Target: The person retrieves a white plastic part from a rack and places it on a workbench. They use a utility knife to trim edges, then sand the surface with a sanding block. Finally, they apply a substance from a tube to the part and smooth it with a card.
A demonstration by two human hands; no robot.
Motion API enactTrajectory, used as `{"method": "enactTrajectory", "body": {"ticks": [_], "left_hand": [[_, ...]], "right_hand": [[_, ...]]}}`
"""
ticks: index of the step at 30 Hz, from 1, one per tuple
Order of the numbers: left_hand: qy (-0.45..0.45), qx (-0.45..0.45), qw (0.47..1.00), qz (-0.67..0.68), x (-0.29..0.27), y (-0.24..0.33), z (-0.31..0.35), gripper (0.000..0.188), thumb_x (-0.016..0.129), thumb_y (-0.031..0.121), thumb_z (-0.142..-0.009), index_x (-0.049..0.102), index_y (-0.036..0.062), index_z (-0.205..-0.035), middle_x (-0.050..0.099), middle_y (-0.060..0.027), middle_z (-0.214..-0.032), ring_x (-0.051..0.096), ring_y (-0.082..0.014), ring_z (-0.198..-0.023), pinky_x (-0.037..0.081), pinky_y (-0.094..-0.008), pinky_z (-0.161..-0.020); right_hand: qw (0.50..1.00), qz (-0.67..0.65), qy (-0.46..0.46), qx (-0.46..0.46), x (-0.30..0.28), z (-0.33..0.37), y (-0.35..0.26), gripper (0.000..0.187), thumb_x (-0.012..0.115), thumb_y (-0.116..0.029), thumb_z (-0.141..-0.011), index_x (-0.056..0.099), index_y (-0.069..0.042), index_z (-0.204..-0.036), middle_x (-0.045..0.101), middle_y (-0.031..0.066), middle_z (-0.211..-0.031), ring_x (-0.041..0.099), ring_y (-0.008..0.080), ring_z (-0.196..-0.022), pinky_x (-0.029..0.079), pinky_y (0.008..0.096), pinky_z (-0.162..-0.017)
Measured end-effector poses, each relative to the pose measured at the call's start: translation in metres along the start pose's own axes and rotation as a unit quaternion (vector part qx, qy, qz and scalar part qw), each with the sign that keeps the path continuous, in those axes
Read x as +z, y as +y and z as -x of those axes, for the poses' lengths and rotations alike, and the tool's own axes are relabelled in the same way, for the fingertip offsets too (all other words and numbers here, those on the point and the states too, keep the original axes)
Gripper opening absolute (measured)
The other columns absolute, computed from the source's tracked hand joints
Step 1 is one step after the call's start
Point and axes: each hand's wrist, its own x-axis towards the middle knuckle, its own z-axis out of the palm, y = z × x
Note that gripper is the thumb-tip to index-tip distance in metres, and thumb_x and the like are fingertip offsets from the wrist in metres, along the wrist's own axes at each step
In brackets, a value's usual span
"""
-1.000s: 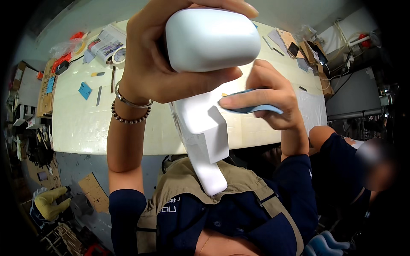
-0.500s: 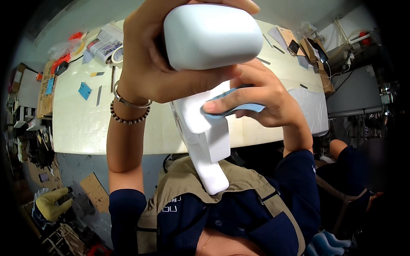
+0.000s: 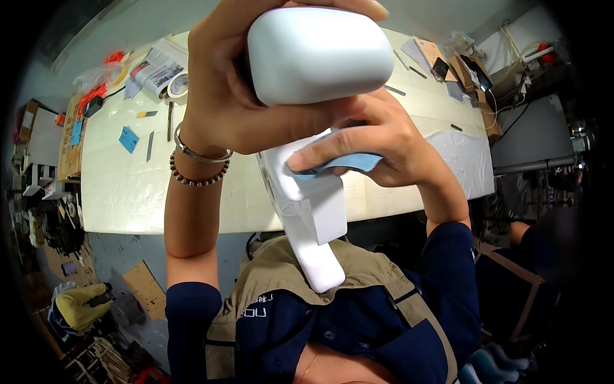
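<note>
Close to the camera is a white, smooth plastic part with a rounded block-shaped end (image 3: 320,54). Its narrower body runs down toward me, and a long white bar-like end (image 3: 318,267) rests against my tan apron (image 3: 374,272). My left hand (image 3: 224,89) is wrapped round the rounded end, fingers over the top and thumb below. In my right hand (image 3: 384,137) is a bent piece of blue sandpaper (image 3: 358,162). The fingers press it onto the white body below the rounded end. The rounded end hides part of my right hand and of the body.
Behind is a pale-covered table (image 3: 121,192) with a blue sheet (image 3: 128,139), a tape roll (image 3: 178,85), newspaper (image 3: 160,67) and thin dark strips. Clear plastic sheeting (image 3: 457,166) lies at the right edge. Cartons (image 3: 470,73) and cables stand far right. Another person's arm (image 3: 518,232) shows at right.
My right hand has slid slightly left across the white body with the sandpaper. My left hand keeps its grip on the rounded end.
</note>
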Motion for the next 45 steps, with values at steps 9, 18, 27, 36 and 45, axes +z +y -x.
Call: {"method": "enactTrajectory", "body": {"ticks": [9, 18, 27, 36, 45], "left_hand": [[0.005, -0.008, 1.0, -0.004, 0.004, 0.0, 0.001, 0.058, 0.079, 0.024, -0.067, 0.053, -0.0052, -0.11, 0.06, -0.0113, -0.083, 0.058, -0.0169, -0.075, 0.048, -0.0275, -0.067], [-0.008, 0.005, 1.0, 0.002, 0.004, 0.0, 0.0, 0.057, 0.079, 0.019, -0.067, 0.052, -0.0054, -0.11, 0.06, -0.0111, -0.083, 0.058, -0.0167, -0.077, 0.047, -0.0274, -0.069], [-0.007, -0.008, 1.0, -0.002, 0.004, 0.003, -0.002, 0.057, 0.079, 0.019, -0.065, 0.052, -0.0047, -0.11, 0.06, -0.0112, -0.084, 0.058, -0.0161, -0.076, 0.048, -0.0271, -0.069], [0.014, -0.041, 0.999, 0.0, 0.009, 0.001, -0.003, 0.06, 0.08, 0.023, -0.065, 0.052, -0.0054, -0.11, 0.06, -0.0111, -0.082, 0.058, -0.0162, -0.076, 0.048, -0.0272, -0.068], [-0.001, -0.003, 1.0, -0.001, 0.009, -0.006, -0.006, 0.059, 0.079, 0.022, -0.067, 0.051, -0.0062, -0.11, 0.059, -0.0124, -0.082, 0.057, -0.0171, -0.075, 0.046, -0.0272, -0.066]], "right_hand": [[0.999, 0.051, 0.012, 0.002, 0.003, 0.004, 0.003, 0.041, 0.074, -0.015, -0.062, 0.071, -0.035, -0.098, 0.041, -0.0048, -0.068, 0.044, 0.0166, -0.069, 0.033, 0.0307, -0.062], [0.999, 0.039, 0.012, -0.001, 0.003, 0.007, 0.001, 0.039, 0.075, -0.013, -0.064, 0.071, -0.031, -0.099, 0.044, -0.0044, -0.071, 0.044, 0.0171, -0.069, 0.032, 0.0306, -0.062], [1.0, 0.001, -0.017, 0.008, -0.007, 0.007, -0.003, 0.038, 0.075, -0.015, -0.064, 0.071, -0.031, -0.099, 0.042, -0.0032, -0.069, 0.044, 0.0176, -0.069, 0.033, 0.0305, -0.063], [0.996, 0.089, 0.002, -0.003, -0.006, 0.008, -0.001, 0.043, 0.075, -0.015, -0.062, 0.069, -0.035, -0.099, 0.043, -0.0056, -0.069, 0.046, 0.0158, -0.069, 0.031, 0.0293, -0.061], [0.998, 0.058, -0.002, -0.003, -0.007, 0.009, -0.002, 0.037, 0.073, -0.011, -0.066, 0.07, -0.029, -0.098, 0.046, -0.0037, -0.07, 0.045, 0.0168, -0.068, 0.033, 0.0315, -0.062]]}}
